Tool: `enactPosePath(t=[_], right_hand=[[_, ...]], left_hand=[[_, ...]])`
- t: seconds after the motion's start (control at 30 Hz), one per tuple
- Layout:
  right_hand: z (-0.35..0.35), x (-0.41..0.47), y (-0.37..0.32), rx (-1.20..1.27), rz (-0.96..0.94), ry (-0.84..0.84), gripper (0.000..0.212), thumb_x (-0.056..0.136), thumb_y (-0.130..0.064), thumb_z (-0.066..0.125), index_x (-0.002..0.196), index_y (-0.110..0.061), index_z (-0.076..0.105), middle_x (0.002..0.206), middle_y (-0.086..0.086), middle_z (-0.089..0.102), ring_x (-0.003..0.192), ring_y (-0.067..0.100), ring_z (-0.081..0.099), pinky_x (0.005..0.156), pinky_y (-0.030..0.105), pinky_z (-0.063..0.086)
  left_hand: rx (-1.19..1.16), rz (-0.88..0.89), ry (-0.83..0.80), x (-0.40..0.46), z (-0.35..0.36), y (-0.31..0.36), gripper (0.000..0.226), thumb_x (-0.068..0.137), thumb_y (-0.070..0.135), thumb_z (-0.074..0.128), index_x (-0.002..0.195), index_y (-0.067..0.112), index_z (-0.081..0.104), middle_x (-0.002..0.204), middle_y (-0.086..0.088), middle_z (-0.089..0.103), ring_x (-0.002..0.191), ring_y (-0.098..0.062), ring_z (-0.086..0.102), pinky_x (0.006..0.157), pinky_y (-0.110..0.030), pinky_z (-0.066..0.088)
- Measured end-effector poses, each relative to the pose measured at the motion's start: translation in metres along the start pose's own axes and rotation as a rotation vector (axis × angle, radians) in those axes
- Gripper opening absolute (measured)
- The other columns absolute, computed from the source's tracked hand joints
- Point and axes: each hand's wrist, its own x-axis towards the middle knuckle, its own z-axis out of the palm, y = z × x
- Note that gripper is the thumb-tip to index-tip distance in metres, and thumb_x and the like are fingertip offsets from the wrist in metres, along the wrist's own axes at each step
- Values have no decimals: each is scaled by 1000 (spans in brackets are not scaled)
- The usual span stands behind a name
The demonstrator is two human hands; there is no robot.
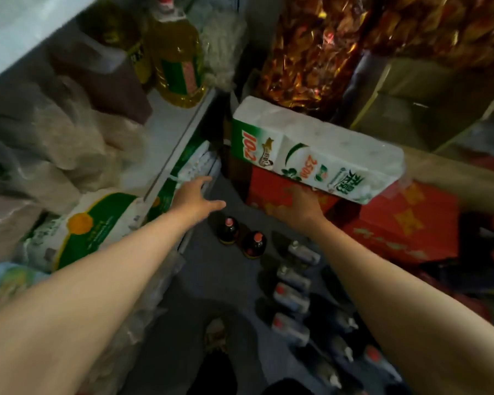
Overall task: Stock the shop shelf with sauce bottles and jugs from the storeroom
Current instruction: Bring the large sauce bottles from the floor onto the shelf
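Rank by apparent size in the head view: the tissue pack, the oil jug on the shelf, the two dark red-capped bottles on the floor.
1. Tissue pack
2. Oil jug
3. Two dark bottles, which look alike; they stand farther from the camera, so true sizes are unsure.

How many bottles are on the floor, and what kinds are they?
Round dark bottles with red caps: 2
Bottles with pale labels, in the row: about 5, blurred
Dark bottles with white tops: at least 3, hard to tell
Total: about 10
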Motion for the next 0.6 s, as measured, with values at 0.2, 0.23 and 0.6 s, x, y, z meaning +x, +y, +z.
enactPosePath(t=[0.2,0.23,0.6], right_hand=[[76,50,75,21,143,-125,79,82,-58,76,143,-19,45,145,10,46,134,36,43,105,48,44],[90,58,88,10,156,-129,78,82,-56,76,142,-16,46,142,12,48,130,36,46,102,47,46],[308,133,224,164,319,-211,58,82,-58,71,122,-17,64,118,5,65,114,28,61,92,37,49]], left_hand=[[-12,-26,-204,65,90,-34,74,78,36,82,143,26,47,144,-8,51,130,-26,51,104,-34,44],[-15,-33,-211,77,107,-43,74,78,36,83,142,25,48,143,-8,53,129,-26,52,104,-35,44],[-268,-213,-448,194,311,-186,74,84,18,77,149,13,40,145,-6,48,132,-23,51,105,-36,43]])
